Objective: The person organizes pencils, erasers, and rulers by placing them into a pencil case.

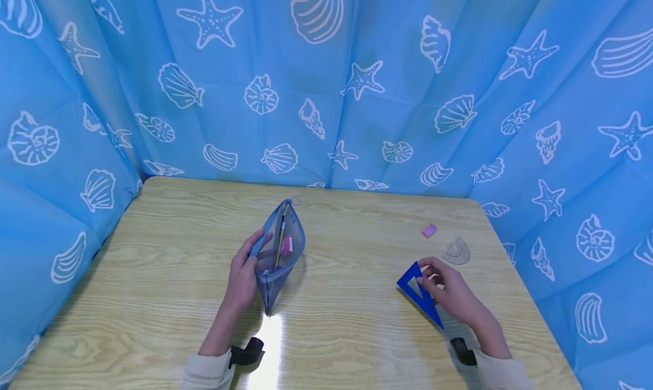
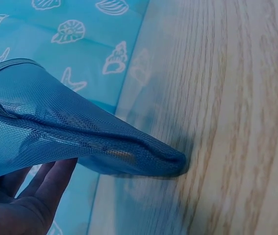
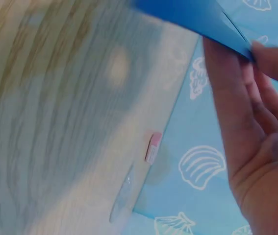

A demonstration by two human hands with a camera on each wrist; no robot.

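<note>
My left hand (image 1: pixel 242 276) grips one side of a blue mesh pencil pouch (image 1: pixel 272 285), whose zipped mouth gapes open. Inside the pouch lie a yellow pencil (image 1: pixel 280 244) and a pink eraser with a white label (image 1: pixel 288 245). In the left wrist view the mesh pouch (image 2: pixel 89 132) tapers to a corner close over the table, fingers under it. On the right, my right hand (image 1: pixel 454 291) pinches a blue set square (image 1: pixel 419 302) between thumb and fingers. The set square (image 3: pixel 202 19) is tilted above the table in the right wrist view.
Beyond the right hand, a clear protractor (image 1: pixel 457 251) and a pink eraser (image 1: pixel 429 230) lie on the wooden table (image 1: pixel 347 333). A blue curtain (image 1: pixel 306 55) with white shells and starfish encloses the table's back and sides. Black straps with camera mounts circle both wrists.
</note>
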